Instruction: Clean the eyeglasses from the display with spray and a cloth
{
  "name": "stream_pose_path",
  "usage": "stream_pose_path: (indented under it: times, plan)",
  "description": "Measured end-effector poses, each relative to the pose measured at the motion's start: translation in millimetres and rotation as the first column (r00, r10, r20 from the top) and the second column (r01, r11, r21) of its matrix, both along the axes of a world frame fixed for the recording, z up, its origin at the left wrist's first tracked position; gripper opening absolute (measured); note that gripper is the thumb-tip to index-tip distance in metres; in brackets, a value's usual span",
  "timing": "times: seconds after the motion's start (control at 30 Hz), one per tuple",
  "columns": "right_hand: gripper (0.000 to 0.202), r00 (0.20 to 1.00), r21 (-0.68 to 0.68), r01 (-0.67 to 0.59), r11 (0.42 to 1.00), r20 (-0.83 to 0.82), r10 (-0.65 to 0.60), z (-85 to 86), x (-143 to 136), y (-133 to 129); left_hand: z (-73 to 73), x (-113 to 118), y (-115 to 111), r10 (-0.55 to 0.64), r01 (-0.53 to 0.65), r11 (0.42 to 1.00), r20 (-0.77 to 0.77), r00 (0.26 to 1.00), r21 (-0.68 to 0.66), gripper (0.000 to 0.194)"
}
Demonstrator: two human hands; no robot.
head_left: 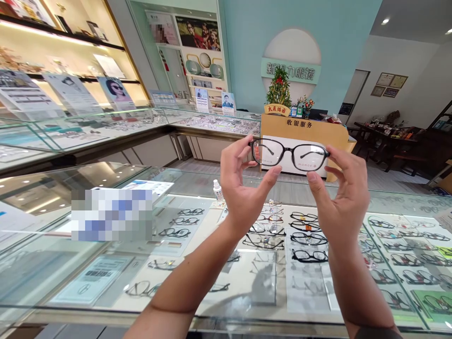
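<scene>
A pair of black-framed eyeglasses (pixel 288 149) is held up in the air above the glass counter, lenses facing me. Pink lettering shows on the right lens. My left hand (pixel 243 181) grips the frame at its left end, fingers behind and thumb near the lower rim. At the other end, my right hand (pixel 339 193) grips the frame near the hinge, its thumb under the right lens. The temples extend away behind the lenses.
Below is a glass display counter (pixel 212 325) with rows of eyeglasses (pixel 310 255) inside. A small white bottle (pixel 217 189) and a blurred-out card (pixel 111 214) are on the left side. Farther off stand a wooden cashier desk (pixel 339 141) with a plant (pixel 278 89) and more showcases (pixel 141 125).
</scene>
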State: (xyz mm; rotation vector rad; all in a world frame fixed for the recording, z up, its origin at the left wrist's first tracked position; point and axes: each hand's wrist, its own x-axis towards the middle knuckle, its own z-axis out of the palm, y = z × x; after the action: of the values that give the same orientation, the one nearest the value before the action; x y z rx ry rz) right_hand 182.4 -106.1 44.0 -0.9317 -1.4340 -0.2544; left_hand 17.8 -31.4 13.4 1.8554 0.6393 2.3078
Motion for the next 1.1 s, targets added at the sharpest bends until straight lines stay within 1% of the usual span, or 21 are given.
stream_pose_path:
  times: [0.07,0.13,0.23,0.3,0.43,0.53,0.7,0.87,1.0,1.1]
  plan:
    - [0.041,0.999,0.036,0.046,0.998,0.009,-0.046,-1.0,-3.9,-0.6,-1.2,2.3,5.7,-0.059,0.059,0.998,0.011,0.998,-0.003,0.063]
    - [0.042,0.998,0.06,0.059,0.996,0.0,-0.059,-2.7,-7.3,-0.2,-2.5,4.1,11.6,-0.101,0.101,0.995,0.021,0.995,0.006,0.062]
    - [0.042,0.999,0.083,0.003,0.997,-0.038,0.0,-5.2,-10.2,2.4,-6.0,5.4,18.7,-0.117,0.115,0.993,0.041,0.992,0.037,0.066]
    - [0.038,0.997,0.086,-0.036,0.996,-0.072,0.042,-6.5,-10.8,5.5,-9.2,5.7,21.1,-0.088,0.086,0.995,0.046,0.995,0.049,0.071]
    - [0.03,0.976,0.063,-0.11,0.992,-0.179,0.12,-8.1,-9.4,15.0,-13.3,6.6,19.4,0.038,-0.041,0.998,0.052,0.998,0.054,0.079]
    - [0.026,0.937,0.056,-0.191,0.98,-0.286,0.199,-9.3,-6.8,23.0,-12.6,7.9,14.5,0.092,-0.099,0.99,0.072,0.993,0.1,0.074]
    - [0.028,0.884,0.036,-0.259,0.965,-0.393,0.252,-10.7,-2.4,28.1,-8.6,10.0,8.4,0.126,-0.133,0.981,0.055,0.991,0.144,0.066]
    - [0.026,0.856,0.027,-0.308,0.951,-0.428,0.29,-9.3,0.4,24.8,-6.7,11.2,8.4,0.104,-0.11,0.98,0.045,0.994,0.168,0.064]
    - [0.022,0.815,0.028,-0.375,0.927,-0.467,0.344,-7.6,0.8,23.5,-8.3,10.8,10.1,0.032,-0.04,0.983,0.045,0.998,0.181,0.066]
    - [0.022,0.802,0.021,-0.388,0.921,-0.485,0.349,-7.3,-0.2,24.2,-9.5,9.7,10.9,0.004,-0.009,0.986,0.03,1.0,0.166,0.068]
